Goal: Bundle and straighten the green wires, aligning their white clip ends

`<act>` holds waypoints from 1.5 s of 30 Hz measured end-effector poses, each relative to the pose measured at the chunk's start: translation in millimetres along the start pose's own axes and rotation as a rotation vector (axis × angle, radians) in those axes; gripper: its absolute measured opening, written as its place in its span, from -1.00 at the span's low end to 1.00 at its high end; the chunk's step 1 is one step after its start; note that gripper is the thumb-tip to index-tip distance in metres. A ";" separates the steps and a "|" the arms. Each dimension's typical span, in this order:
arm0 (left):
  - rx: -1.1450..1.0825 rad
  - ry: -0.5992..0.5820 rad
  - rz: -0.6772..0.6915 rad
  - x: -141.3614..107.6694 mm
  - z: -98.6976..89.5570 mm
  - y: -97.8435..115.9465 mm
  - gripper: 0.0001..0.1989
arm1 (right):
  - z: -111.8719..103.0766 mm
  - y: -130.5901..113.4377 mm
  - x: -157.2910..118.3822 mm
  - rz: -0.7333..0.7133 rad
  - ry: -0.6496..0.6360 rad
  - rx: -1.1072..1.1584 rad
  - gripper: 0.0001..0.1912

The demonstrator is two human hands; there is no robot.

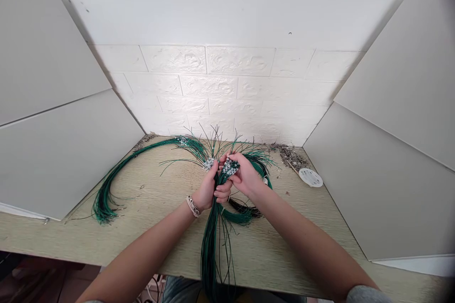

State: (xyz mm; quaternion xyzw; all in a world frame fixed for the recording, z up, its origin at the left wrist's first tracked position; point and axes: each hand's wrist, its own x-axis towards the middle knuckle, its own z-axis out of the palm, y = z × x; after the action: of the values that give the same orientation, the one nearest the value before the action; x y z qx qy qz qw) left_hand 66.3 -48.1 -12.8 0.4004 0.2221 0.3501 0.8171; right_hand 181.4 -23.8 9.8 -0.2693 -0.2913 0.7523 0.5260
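Note:
At the middle of the table, my left hand (209,189) is wrapped round a thick bundle of green and black wires (209,241). The bundle hangs down past the table's front edge. White connectors (208,164) sit near the bundle's upper end, with thin wire ends fanning out beyond them. My right hand (243,175) pinches a second cluster of white connectors (230,166) just right of my left thumb. A curved bundle of green wires (106,194) lies to the left, and another (261,163) lies partly hidden behind my right hand.
A round white disc (310,177) and a thin stick lie at the right, beside dark debris (291,156) along the wall. Grey panels (71,151) (387,184) stand on both sides of the wooden table (159,241). A white brick-pattern wall (241,61) rises behind.

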 end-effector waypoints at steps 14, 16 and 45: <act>0.049 0.044 -0.052 2.8 -1.4 -2.0 -0.41 | 10.5 -9.0 -11.3 -0.041 0.054 -0.254 -0.77; 0.045 0.050 -0.050 2.5 -1.1 -1.8 -0.40 | 9.6 -8.9 -10.8 -0.039 0.051 -0.264 -0.73; 0.052 0.049 -0.022 1.1 -1.1 -3.5 -0.28 | 3.0 -10.4 -5.6 0.035 0.026 -0.391 -0.83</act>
State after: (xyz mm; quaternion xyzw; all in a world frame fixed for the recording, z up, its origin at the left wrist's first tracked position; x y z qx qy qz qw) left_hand 67.7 -48.3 -16.3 0.4107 0.2554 0.3450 0.8044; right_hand 187.6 -26.7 20.0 -0.3809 -0.4203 0.6871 0.4540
